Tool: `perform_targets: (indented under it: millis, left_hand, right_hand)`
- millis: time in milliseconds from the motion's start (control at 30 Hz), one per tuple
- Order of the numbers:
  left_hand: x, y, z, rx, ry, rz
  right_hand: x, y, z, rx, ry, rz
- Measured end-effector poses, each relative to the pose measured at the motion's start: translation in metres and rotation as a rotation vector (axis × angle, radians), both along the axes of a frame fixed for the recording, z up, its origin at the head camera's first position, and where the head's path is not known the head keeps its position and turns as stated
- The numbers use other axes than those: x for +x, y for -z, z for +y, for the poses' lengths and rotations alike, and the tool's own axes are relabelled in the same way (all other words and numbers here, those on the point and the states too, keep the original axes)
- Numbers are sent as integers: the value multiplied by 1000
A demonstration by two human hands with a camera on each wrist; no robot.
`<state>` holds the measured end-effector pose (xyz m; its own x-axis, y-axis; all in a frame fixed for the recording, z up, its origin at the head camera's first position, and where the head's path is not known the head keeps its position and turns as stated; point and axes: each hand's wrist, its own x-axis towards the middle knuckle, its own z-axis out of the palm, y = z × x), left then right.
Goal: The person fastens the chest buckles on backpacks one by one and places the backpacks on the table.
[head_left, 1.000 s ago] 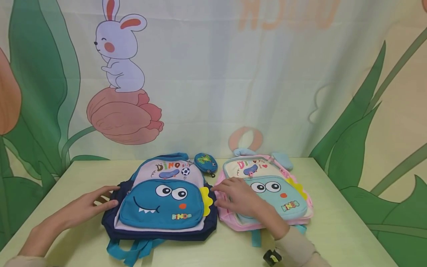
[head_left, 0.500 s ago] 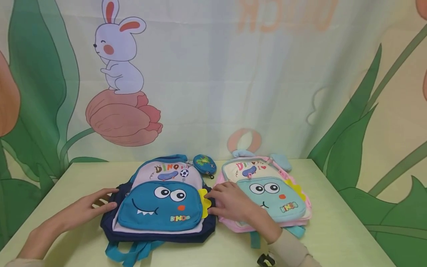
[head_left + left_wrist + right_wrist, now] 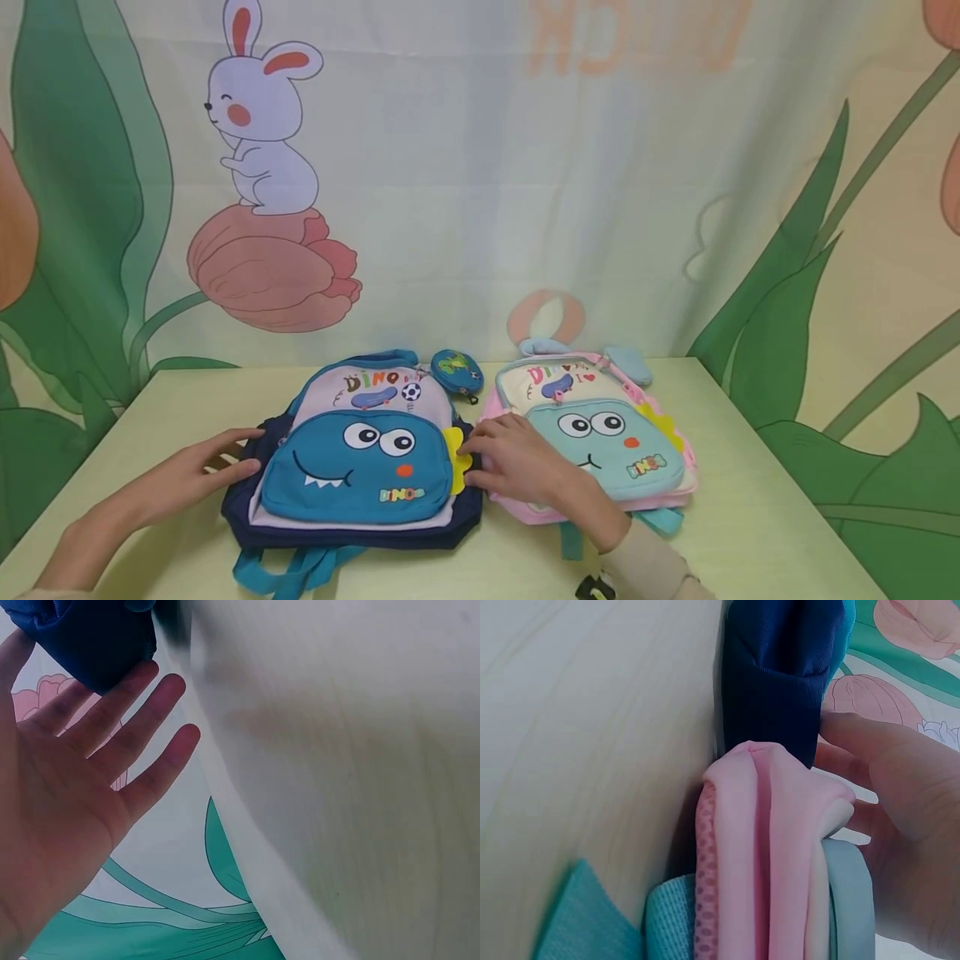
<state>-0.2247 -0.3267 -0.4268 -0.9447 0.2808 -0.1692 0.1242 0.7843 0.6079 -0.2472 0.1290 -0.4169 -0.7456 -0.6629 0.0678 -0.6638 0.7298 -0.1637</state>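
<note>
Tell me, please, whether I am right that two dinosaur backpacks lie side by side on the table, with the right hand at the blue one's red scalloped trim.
The scalloped trim is yellow, not red, as the head view shows. The rest is right: the right hand is at it, and the blue dinosaur backpack and the pink-and-mint one lie side by side on the table.

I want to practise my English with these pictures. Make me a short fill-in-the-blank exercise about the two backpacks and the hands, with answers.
1. In the head view, the blue backpack lies to the ____ of the pink backpack.
2. The left hand is nearer the ____ backpack.
3. The spikes beside the right hand are ____.
4. The pink backpack shows ____ printed eyes.

Missing words: left; blue; yellow; two.
</note>
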Motion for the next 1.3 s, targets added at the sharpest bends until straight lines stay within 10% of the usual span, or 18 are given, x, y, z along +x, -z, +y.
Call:
perform_targets:
  millis: [1300]
  left_hand:
    - [3,-19,10,13,3,62]
  right_hand:
    - [2,1,-5,-22,6,-39]
